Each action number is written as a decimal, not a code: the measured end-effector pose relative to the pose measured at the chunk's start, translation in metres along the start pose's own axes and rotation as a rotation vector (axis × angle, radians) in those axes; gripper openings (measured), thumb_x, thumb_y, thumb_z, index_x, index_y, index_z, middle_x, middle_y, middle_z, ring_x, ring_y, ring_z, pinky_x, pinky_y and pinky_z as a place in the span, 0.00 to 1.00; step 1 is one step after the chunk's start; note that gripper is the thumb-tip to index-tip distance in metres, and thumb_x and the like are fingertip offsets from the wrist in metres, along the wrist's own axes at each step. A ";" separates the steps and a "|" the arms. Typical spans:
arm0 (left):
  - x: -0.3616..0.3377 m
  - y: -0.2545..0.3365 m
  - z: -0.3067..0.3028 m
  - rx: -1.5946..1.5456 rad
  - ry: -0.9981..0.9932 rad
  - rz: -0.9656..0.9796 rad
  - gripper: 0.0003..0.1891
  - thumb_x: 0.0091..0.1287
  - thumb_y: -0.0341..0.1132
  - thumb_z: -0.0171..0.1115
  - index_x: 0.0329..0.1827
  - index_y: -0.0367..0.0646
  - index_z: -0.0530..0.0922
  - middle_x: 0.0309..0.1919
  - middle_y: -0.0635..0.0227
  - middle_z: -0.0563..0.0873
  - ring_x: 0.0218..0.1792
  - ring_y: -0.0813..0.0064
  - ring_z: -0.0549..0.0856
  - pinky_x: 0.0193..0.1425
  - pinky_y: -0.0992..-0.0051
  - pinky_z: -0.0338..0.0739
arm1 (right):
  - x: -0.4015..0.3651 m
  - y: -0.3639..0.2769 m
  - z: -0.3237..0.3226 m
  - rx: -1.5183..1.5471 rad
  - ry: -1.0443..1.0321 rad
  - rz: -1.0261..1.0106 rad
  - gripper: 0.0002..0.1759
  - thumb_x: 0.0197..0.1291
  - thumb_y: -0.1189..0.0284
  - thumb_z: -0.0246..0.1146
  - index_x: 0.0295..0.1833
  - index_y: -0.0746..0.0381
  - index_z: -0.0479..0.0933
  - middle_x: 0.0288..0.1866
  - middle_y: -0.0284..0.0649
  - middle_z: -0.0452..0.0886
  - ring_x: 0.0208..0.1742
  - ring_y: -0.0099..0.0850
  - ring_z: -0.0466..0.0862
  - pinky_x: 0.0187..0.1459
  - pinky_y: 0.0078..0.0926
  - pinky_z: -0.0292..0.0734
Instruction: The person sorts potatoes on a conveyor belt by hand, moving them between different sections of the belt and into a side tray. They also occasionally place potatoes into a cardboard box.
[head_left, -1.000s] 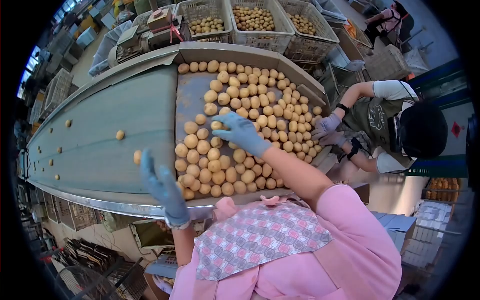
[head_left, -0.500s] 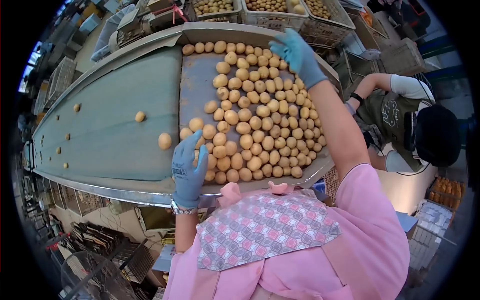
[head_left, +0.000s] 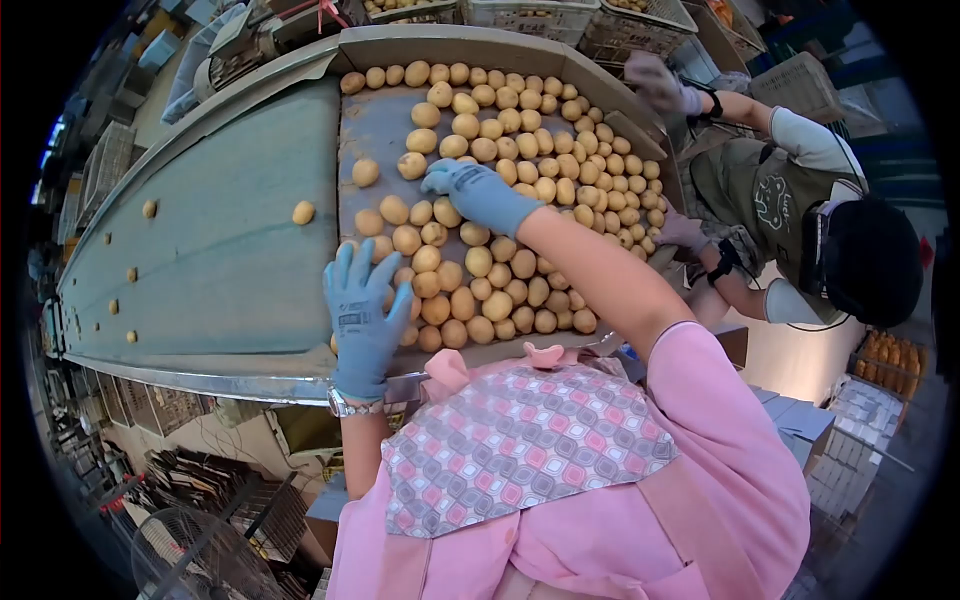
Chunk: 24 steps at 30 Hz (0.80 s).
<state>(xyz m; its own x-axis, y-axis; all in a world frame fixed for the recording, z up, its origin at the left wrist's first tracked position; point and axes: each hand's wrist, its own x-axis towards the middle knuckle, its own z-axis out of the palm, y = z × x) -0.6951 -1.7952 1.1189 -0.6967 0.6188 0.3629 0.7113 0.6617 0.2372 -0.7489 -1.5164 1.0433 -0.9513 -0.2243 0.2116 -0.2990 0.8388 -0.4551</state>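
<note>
Many round, light brown potatoes (head_left: 523, 263) lie on the grey sorting table at the end of a green conveyor belt (head_left: 200, 230). My left hand (head_left: 362, 318), in a blue glove, rests at the near left edge of the potatoes with its fingers spread. My right hand (head_left: 484, 196), also gloved in blue, is over the middle left of the potatoes, palm down, its fingers bent beside a potato (head_left: 412, 166). Whether its fingertips hold anything is hidden. A single potato (head_left: 366, 172) lies apart to the left.
A co-worker in a dark cap (head_left: 872, 262) stands at the right, one gloved hand (head_left: 682, 230) at the table's edge and the other raised. Crates (head_left: 535, 20) stand beyond the raised metal rim (head_left: 440, 48). A fan (head_left: 200, 555) is at lower left.
My right hand has come back from the far edge to the middle left of the potatoes. My left hand's fingers have spread. The co-worker's hands have moved to the table. Potatoes on the belt have shifted.
</note>
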 end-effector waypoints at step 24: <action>-0.001 -0.006 -0.016 -0.392 0.523 -0.288 0.24 0.76 0.29 0.61 0.74 0.34 0.77 0.71 0.49 0.81 0.74 0.47 0.77 0.78 0.52 0.69 | -0.073 -0.094 0.041 0.076 -0.100 -0.649 0.32 0.68 0.52 0.69 0.74 0.52 0.80 0.77 0.37 0.76 0.81 0.40 0.70 0.83 0.50 0.63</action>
<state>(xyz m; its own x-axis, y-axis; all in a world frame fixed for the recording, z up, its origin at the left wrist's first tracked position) -0.6972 -1.8063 1.1313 -0.7955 0.0934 0.5987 0.5556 0.5067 0.6592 -0.6546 -1.5995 1.0351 -0.5771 -0.7208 0.3840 -0.8153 0.4808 -0.3227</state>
